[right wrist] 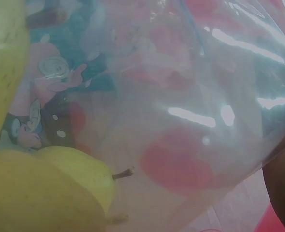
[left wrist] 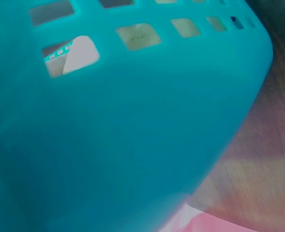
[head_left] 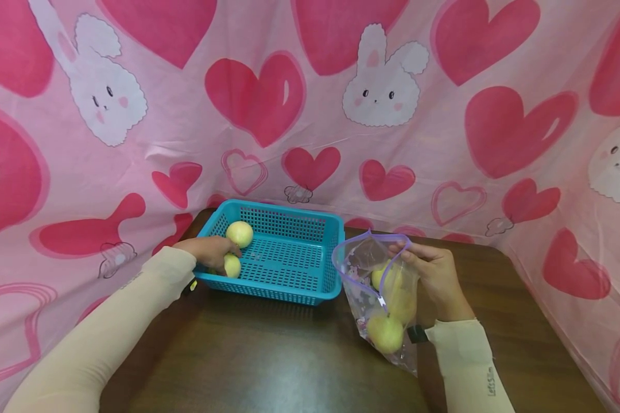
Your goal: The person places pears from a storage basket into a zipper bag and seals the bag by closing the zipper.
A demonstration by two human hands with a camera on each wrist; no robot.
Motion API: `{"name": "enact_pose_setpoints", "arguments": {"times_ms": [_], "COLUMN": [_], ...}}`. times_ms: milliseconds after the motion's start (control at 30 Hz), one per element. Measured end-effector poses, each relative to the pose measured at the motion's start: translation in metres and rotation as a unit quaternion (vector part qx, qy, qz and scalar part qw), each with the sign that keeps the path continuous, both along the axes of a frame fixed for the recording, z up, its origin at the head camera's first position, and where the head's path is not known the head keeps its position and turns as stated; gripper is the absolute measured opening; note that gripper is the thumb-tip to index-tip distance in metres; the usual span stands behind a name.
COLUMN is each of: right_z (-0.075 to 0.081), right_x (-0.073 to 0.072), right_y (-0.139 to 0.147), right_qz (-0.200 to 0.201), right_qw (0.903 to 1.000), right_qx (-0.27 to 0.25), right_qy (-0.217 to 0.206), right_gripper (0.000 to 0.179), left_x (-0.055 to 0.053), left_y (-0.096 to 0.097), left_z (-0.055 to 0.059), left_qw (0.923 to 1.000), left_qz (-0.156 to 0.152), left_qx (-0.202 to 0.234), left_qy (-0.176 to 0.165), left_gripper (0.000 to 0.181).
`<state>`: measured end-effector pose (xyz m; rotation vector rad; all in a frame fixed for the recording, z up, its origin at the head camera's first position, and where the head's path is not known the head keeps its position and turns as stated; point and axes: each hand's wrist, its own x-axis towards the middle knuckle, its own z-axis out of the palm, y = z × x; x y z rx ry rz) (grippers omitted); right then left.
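Observation:
In the head view my left hand (head_left: 210,251) reaches over the left end of a turquoise plastic basket (head_left: 289,293). Its fingers and thumb are round a pale yellow pear (head_left: 232,266). Just behind it in the basket lies another pear (head_left: 240,234). My right hand (head_left: 434,274) pinches the purple-edged rim of a clear zip bag (head_left: 359,287), whose mouth gapes. Several yellow pears are inside, one at the bottom (head_left: 385,332). The right wrist view shows a stemmed pear (right wrist: 79,174) through the film. Basket wall (left wrist: 132,121) hides the left hand in the left wrist view.
Basket and bag are on a dark brown wooden table (head_left: 268,350). A pink cloth (head_left: 320,126) with hearts and rabbits hangs behind the table and along its sides. The bag stands close to the basket's right end.

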<state>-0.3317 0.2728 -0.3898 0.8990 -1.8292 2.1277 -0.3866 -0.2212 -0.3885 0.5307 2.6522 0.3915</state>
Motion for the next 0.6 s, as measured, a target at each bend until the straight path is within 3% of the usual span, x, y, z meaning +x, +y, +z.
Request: {"name": "enact_pose_setpoints", "arguments": {"times_ms": [600], "right_z": [0.0017], "right_x": [0.0007], "right_y": [0.0002], "right_qz": [0.004], "right_qw": [1.0000], "right_qx": [0.007], "right_qy": [-0.004], "right_gripper": [0.023], "left_x": [0.0002], "left_y": [-0.0034], "left_z": [0.0069], "left_qw": [0.9997], "left_qz": [-0.006], "left_qx": [-0.009], "left_qy": [0.022], "left_gripper": [0.072]}}
